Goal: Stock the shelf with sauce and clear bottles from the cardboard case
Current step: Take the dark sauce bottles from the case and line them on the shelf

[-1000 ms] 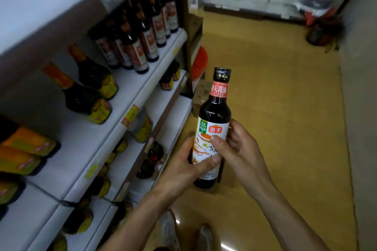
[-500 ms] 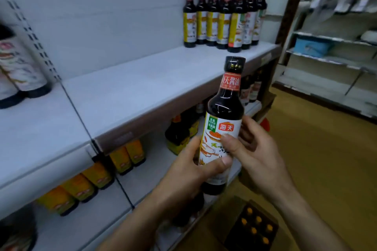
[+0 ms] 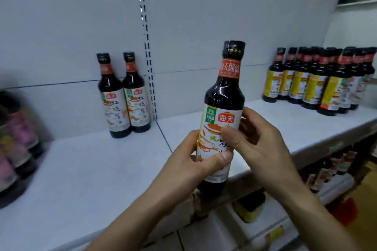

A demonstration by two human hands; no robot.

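Both hands, left hand (image 3: pixel 195 161) and right hand (image 3: pixel 257 144), grip the tall dark glass sauce bottle (image 3: pixel 224 98) upright, with the white metal shelf (image 3: pixel 102 169) just behind them.

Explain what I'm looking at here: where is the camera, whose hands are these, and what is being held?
No machine here: a person wears one wide-angle camera on the head, so this single view looks down on their own arms. The left hand and right hand both curl their fingers round the label of a dark sauce bottle with a black cap, held upright in front of a white shelf. Two matching dark bottles stand at the shelf's back, a cluster of similar yellow-labelled bottles to the right, blurred bottles at the left edge.
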